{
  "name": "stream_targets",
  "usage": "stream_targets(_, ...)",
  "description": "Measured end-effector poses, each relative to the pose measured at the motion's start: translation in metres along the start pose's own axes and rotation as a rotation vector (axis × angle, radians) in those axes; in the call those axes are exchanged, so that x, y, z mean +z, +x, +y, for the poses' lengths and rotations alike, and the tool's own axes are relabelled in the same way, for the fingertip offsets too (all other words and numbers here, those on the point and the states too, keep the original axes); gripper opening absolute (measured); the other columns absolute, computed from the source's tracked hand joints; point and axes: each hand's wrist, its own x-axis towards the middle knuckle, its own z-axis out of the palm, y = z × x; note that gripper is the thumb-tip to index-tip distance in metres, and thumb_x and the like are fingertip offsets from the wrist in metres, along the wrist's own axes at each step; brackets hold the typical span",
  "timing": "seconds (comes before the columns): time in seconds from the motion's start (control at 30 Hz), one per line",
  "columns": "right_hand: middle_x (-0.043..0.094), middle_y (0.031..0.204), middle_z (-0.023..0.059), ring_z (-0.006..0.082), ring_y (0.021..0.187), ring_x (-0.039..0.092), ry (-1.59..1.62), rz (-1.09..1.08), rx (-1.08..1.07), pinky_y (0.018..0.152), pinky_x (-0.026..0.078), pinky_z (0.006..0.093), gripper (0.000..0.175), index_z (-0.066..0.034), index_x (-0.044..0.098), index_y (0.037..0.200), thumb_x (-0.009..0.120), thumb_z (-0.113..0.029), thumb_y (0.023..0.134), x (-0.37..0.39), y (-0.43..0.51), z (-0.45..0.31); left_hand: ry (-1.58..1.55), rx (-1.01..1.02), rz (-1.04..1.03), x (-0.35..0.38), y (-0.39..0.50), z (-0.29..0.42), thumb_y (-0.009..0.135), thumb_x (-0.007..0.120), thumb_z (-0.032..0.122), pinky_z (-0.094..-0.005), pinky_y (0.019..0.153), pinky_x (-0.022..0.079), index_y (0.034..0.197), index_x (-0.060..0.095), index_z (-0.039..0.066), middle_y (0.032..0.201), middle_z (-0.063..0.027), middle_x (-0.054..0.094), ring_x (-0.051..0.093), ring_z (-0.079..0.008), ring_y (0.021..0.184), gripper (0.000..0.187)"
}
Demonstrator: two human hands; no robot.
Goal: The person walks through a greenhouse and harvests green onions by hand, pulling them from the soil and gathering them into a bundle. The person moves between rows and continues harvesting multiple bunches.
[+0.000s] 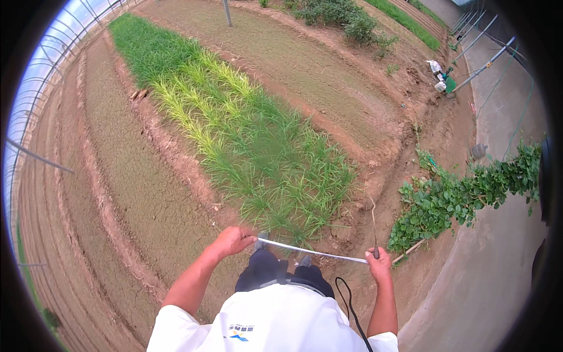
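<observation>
A narrow white strap or cord (313, 252) is stretched between my two hands in front of my waist. My left hand (235, 240) pinches one end of it between thumb and fingers. My right hand (379, 262) grips the other end, together with a thin hand tool (374, 220) that has a dark handle and a slender, bent brown shaft or blade pointing away from me. Just beyond the strap grows a bed of long, narrow-leaved green plants (281, 163), with yellowish rows farther up.
Cracked bare soil beds (145, 171) and raised earth ridges (107, 207) run along the left. A leafy vine (440, 211) spreads on the right beside a concrete path (484, 264). A slanted metal pole (486, 66) rises near containers (444, 83). A black cord (349, 303) hangs by my right side.
</observation>
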Motion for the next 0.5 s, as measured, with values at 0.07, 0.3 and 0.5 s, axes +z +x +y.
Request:
stream_targets(0.07, 0.059, 0.07, -0.0028, 0.0072, 0.062, 0.053, -0.003, -0.005, 0.019, 0.057, 0.044, 0.0253, 0.01, -0.0039, 0.067, 0.092, 0.072, -0.008, 0.085, 0.003, 0.001, -0.007, 0.031, -0.002, 0.03, 0.002, -0.007, -0.007, 0.094, 0.064, 0.041, -0.0463, 0.073, 0.053, 0.101, 0.074, 0.014, 0.086, -0.0159, 0.07, 0.067, -0.0376, 0.082, 0.03)
stream_targets(0.3, 0.06, 0.072, -0.0029, 0.0072, 0.063, 0.053, -0.125, -0.02, -0.036, 0.058, 0.045, 0.0257, 0.01, -0.0039, 0.068, 0.092, 0.073, -0.009, 0.085, 0.011, 0.013, -0.029, 0.014, 0.004, 0.123, -0.001, -0.034, -0.023, 0.094, 0.063, 0.046, -0.0437, 0.069, 0.053, 0.103, 0.074, 0.014, 0.082, -0.0133, 0.07, 0.068, -0.0335, 0.078, 0.034)
stream_targets(0.5, 0.059, 0.072, -0.0024, 0.0076, 0.064, 0.053, -0.134, -0.106, -0.13, 0.058, 0.045, 0.0261, 0.009, -0.0037, 0.067, 0.09, 0.072, -0.007, 0.084, 0.026, 0.039, -0.027, 0.033, -0.115, 0.146, 0.001, -0.061, -0.027, 0.094, 0.062, 0.043, -0.0484, 0.077, 0.054, 0.105, 0.074, 0.015, 0.093, -0.015, 0.072, 0.068, -0.0377, 0.088, 0.032)
